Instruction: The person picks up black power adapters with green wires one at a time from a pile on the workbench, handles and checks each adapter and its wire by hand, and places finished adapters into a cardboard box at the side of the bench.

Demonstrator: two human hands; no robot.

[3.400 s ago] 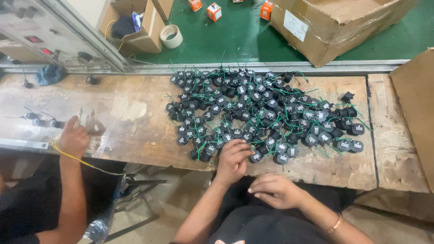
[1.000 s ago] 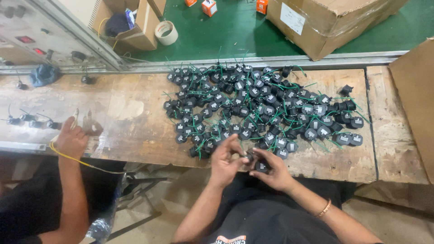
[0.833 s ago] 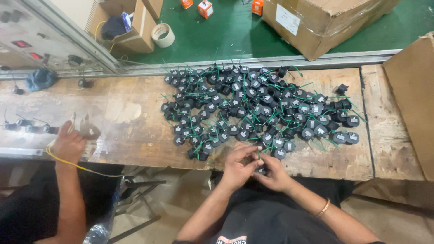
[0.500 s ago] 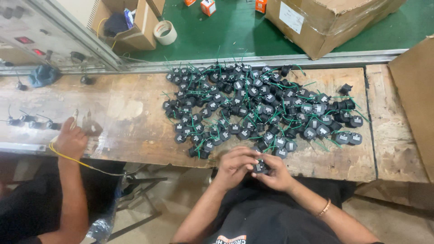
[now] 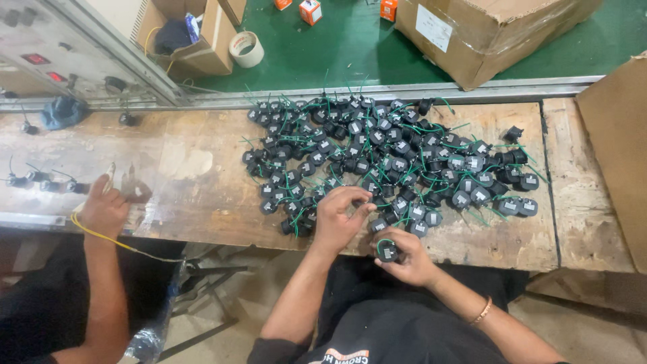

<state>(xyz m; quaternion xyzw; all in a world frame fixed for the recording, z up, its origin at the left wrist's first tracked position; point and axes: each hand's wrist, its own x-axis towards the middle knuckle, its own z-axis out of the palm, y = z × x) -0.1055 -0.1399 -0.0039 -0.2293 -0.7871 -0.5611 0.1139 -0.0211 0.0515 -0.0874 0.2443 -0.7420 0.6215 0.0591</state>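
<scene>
I hold one small black round part with a green wire loop (image 5: 387, 251) in my right hand (image 5: 404, 259), fingers pinched shut around it, just off the near edge of the wooden bench (image 5: 189, 182). My left hand (image 5: 339, 217) rests on the near edge of the heap of like black parts (image 5: 384, 158), fingers curled and pressed together on a green lead. The heap covers the bench middle. Beyond the heap, on the green floor (image 5: 350, 50), stands a large brown carton bearing a white rectangular label (image 5: 485, 30); left of it, a roll of tape (image 5: 246, 48) and an open brown box (image 5: 189, 40). Small orange boxes (image 5: 310, 10) sit farther back. Far left of the heap, another person's hand (image 5: 103, 209) lies on the bench with a yellow wire (image 5: 121, 243).
</scene>
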